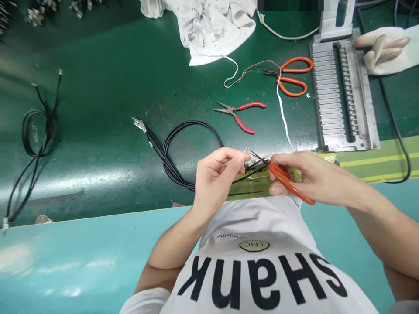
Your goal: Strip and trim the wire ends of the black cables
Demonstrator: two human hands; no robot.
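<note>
My left hand (221, 172) pinches the stripped end of a black cable, where thin coloured wires (246, 150) stick out past thumb and forefinger. Orange-handled scissors (288, 183) are in my right hand (304, 176), its fingers around the handles. The dark blades point left, touching or very close to the wire ends; which of the two I cannot tell. More black cable ends lie under the blades. To the left of my left hand, looped black cables (178, 172) rest on the green table, with metal connectors (139, 124) at their far end.
Red-handled pliers (234, 112) and a second orange scissors (291, 76) lie beyond my hands. At right are a slotted metal fixture (327, 91) and a white glove (386, 50). White cloth (216, 30) lies at the back, another black cable coil (36, 135) far left.
</note>
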